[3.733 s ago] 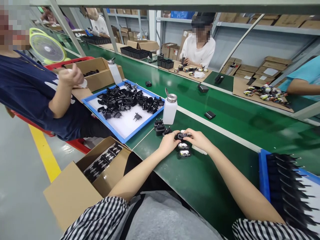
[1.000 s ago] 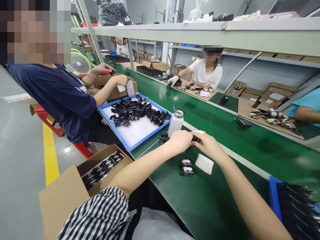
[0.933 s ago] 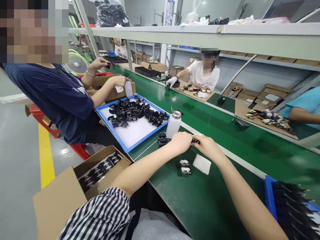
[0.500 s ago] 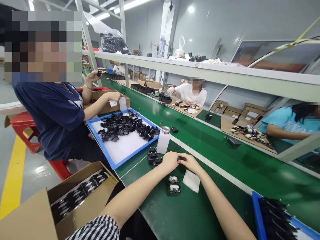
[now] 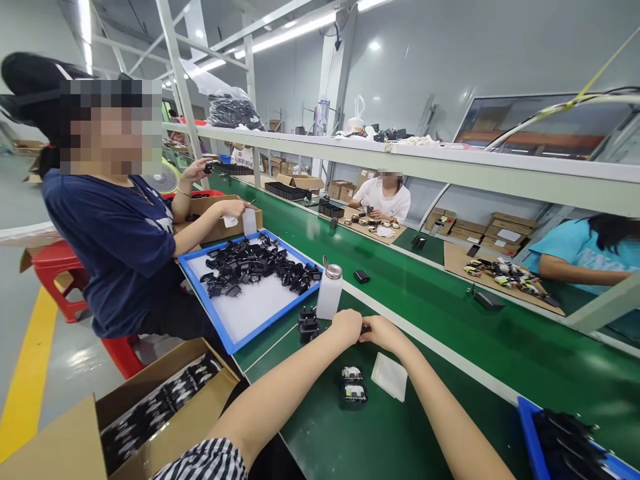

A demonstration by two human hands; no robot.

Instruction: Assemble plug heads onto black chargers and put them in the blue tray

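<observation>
Closely together, the left hand and right hand pinch a small black power adapter between them.

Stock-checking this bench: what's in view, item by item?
blue tray: one, blue with white lining, left of the bottle
plug adapters: many, black, heaped in the tray
squeeze bottle: one, white with metal cap, on the belt
stacked adapters: a few, black, beside the bottle
labelled modules: two, black and white, on the belt
pad: one, white, right of the modules
cardboard box: one, brown, lower left, holding black items
small part: one, black, between the hands
left hand: one, on the part
right hand: one, on the part
</observation>
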